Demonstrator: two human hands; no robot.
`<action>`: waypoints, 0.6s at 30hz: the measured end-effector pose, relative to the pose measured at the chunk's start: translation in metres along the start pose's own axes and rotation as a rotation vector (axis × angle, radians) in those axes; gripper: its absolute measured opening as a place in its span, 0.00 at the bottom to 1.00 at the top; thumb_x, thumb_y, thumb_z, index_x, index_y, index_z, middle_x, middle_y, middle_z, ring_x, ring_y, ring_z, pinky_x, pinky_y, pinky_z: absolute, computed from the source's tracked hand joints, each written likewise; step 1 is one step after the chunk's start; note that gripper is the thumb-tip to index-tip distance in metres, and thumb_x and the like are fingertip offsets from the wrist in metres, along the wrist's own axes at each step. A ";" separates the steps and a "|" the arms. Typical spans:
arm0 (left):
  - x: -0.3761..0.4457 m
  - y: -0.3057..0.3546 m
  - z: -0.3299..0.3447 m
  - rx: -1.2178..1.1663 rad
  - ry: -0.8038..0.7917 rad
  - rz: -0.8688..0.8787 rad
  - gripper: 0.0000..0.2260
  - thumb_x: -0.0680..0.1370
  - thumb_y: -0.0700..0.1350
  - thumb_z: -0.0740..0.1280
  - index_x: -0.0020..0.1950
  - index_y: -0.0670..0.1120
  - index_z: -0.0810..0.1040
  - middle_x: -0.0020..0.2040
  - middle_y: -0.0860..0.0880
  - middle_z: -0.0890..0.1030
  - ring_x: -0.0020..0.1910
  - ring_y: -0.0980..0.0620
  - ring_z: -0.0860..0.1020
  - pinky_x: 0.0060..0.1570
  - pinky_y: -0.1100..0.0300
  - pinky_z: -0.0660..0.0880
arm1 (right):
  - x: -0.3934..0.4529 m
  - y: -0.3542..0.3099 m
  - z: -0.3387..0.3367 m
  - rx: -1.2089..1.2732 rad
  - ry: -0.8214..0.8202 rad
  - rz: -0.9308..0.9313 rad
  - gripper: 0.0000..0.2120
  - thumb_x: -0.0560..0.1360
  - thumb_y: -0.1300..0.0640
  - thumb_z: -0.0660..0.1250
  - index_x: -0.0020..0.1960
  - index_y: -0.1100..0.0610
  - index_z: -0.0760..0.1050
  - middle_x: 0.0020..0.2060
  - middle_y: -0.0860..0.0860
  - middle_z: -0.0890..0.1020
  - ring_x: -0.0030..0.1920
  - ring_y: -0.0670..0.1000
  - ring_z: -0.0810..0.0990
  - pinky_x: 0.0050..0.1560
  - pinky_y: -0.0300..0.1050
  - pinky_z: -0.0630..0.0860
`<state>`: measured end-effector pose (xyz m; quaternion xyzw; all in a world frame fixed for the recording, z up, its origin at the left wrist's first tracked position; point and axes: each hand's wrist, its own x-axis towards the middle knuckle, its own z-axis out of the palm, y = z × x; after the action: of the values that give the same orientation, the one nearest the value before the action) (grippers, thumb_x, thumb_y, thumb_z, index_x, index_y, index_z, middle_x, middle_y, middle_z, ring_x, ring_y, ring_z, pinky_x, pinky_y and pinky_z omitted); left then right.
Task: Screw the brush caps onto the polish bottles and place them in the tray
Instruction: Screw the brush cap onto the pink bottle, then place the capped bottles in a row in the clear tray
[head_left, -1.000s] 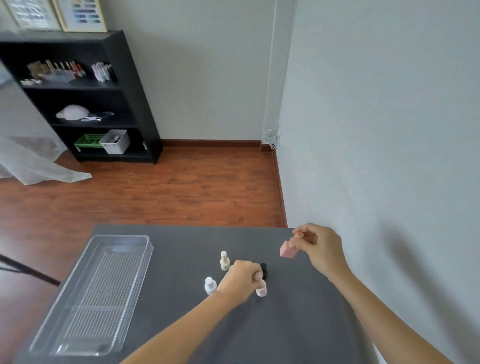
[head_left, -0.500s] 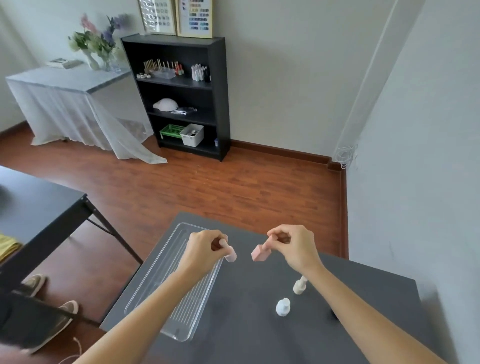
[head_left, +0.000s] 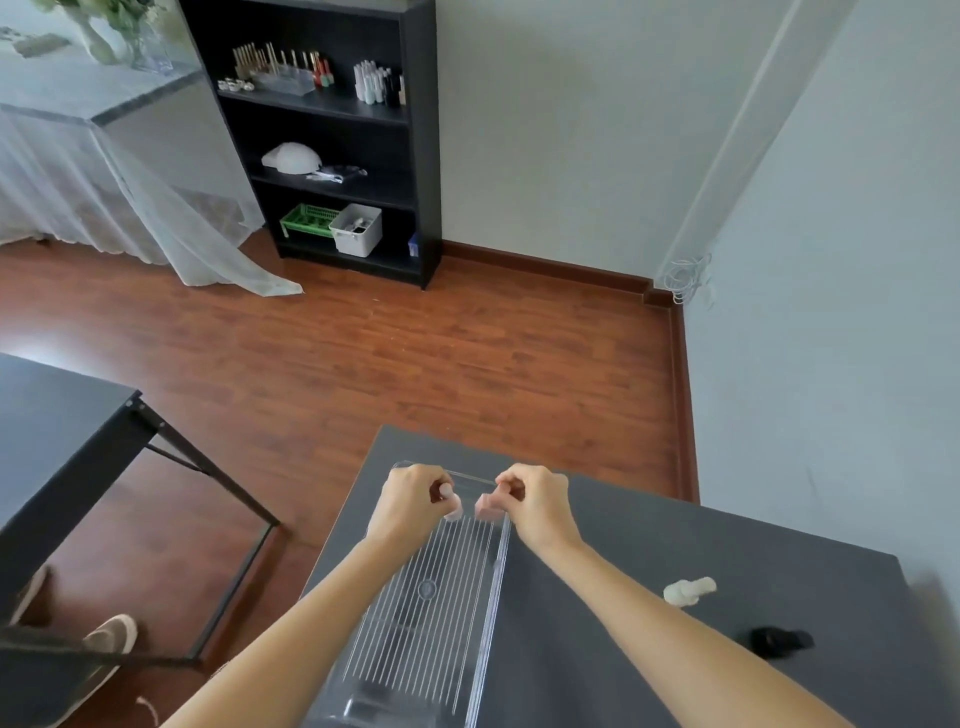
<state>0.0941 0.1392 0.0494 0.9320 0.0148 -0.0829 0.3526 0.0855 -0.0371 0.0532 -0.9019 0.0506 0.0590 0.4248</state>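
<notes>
Above the far end of the tray (head_left: 496, 571), left hand (head_left: 410, 501) pinched the pink bottle (head_left: 451, 503) and right hand (head_left: 537, 501) pinched the pink cap (head_left: 487, 506), nearly touching; both looked light, rigid, probably smooth, best gripped round their sides.

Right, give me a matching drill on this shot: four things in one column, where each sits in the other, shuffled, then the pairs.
Things:
1. pink bottle
2. pink cap
3. clear tray
4. black cap

Places:
A. lying on the grey table, far right
B. pinched in the right hand
C. on the table beneath both hands
D. held in the left hand

Pairs: 1-B, 2-D, 3-C, 4-A
</notes>
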 end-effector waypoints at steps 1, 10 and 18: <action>0.004 -0.001 0.003 0.003 -0.017 0.015 0.04 0.72 0.38 0.70 0.42 0.42 0.84 0.37 0.48 0.84 0.36 0.51 0.77 0.33 0.62 0.70 | 0.002 0.002 0.004 -0.018 -0.003 0.002 0.02 0.71 0.66 0.70 0.40 0.63 0.80 0.34 0.52 0.83 0.35 0.48 0.76 0.40 0.36 0.73; 0.028 -0.001 0.027 0.084 -0.122 0.097 0.05 0.73 0.37 0.67 0.43 0.41 0.84 0.40 0.46 0.83 0.41 0.44 0.79 0.39 0.55 0.74 | 0.014 0.018 0.017 -0.233 -0.100 -0.085 0.03 0.74 0.67 0.66 0.42 0.63 0.77 0.40 0.55 0.82 0.35 0.43 0.76 0.38 0.42 0.72; 0.035 0.001 0.037 0.078 -0.125 0.118 0.04 0.72 0.36 0.69 0.44 0.41 0.83 0.40 0.46 0.82 0.42 0.45 0.79 0.41 0.56 0.74 | 0.017 0.029 0.014 -0.205 -0.089 -0.123 0.10 0.74 0.64 0.69 0.55 0.61 0.80 0.48 0.55 0.82 0.53 0.55 0.77 0.50 0.43 0.72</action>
<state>0.1232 0.1134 0.0172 0.9373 -0.0656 -0.1206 0.3204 0.0970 -0.0456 0.0201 -0.9386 -0.0300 0.0776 0.3348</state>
